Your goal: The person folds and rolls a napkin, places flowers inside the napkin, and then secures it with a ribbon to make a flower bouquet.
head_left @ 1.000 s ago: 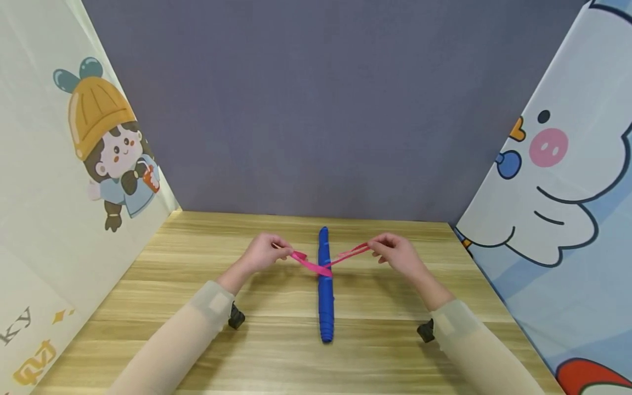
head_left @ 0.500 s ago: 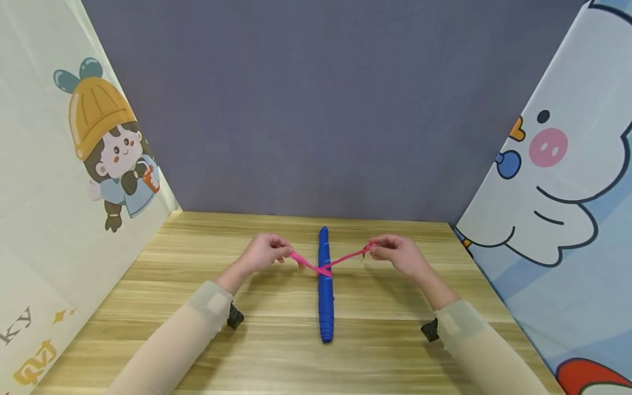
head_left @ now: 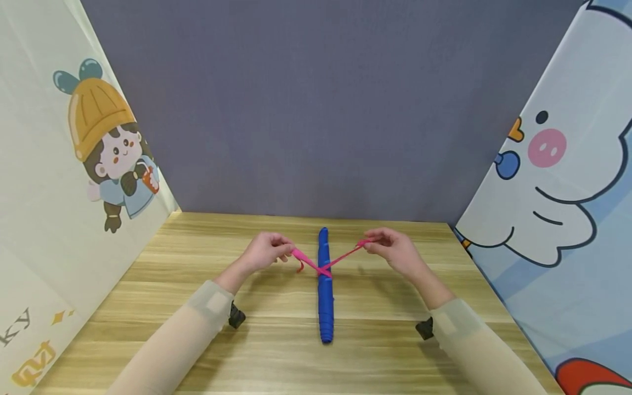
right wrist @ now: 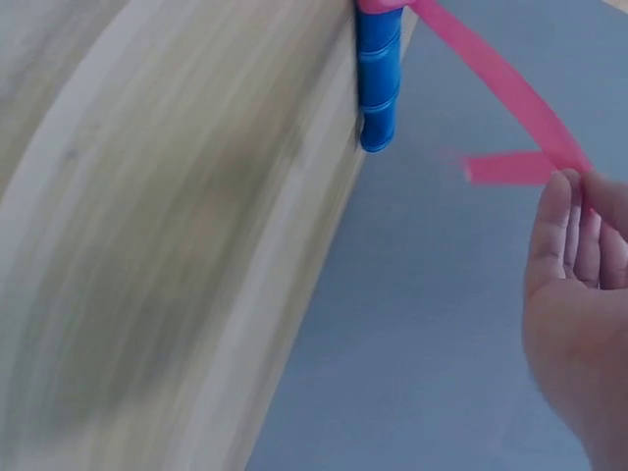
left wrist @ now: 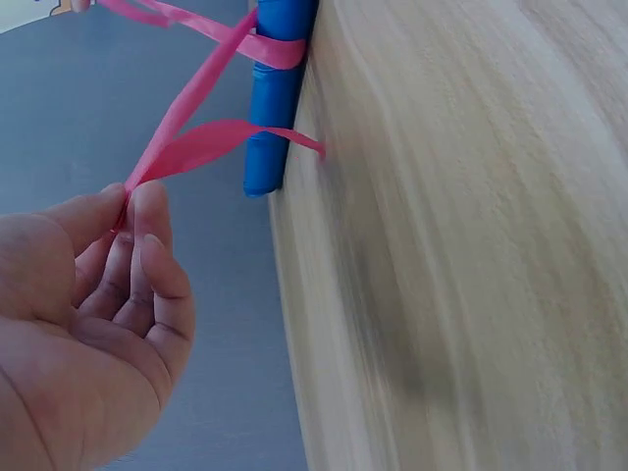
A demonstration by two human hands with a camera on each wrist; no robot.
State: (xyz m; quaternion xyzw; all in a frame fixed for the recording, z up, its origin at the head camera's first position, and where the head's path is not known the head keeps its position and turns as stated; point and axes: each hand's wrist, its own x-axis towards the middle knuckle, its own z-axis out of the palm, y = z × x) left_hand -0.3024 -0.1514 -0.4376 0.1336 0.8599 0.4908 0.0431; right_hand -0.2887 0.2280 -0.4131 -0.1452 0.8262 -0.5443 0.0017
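A long blue roll with a ridged, wound surface lies on the table, pointing away from me. Around its middle passes a pink ribbon, whose two ends cross over the top. My left hand pinches one end between thumb and forefinger, to the left of the roll; a loose tail hangs from that grip in the left wrist view. On the other side my right hand pinches the opposite end, with a short tail sticking out from the fingertips. Both ribbon lengths rise from the roll to the hands.
The wood-grain table ends at a grey back panel. Printed cloth walls stand at the left and right, with cartoon figures on them. Each wrist carries a small black camera.
The ribbon is drawn straighter and narrower at its crossing on the roll. My right hand went slightly outward, then back up and inward. My left hand has hardly moved.
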